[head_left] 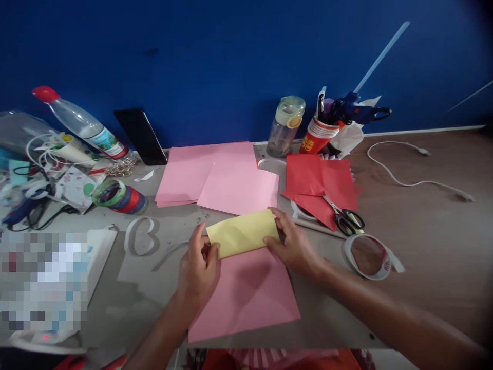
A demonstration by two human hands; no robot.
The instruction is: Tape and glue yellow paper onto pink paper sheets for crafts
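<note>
A yellow strip of paper (242, 234), seemingly folded, is held up between both hands. My left hand (200, 262) pinches its left end between thumb and fingers. At the right end, my right hand (290, 239) grips it the same way, thumb in front and fingers behind. Below the yellow paper lies a pink sheet (246, 303) flat on the table, partly covered by my left hand and the strip's shadow. More pink sheets (239, 185) are spread just beyond my hands.
Black-handled scissors (344, 216) rest by red paper (308, 174), near a tape roll (367, 257). Against the blue wall stand a drinking bottle (287, 126), red cups (318, 134) holding tools, and a phone (142, 136). A plastic bottle (88, 126) leans among clutter at left.
</note>
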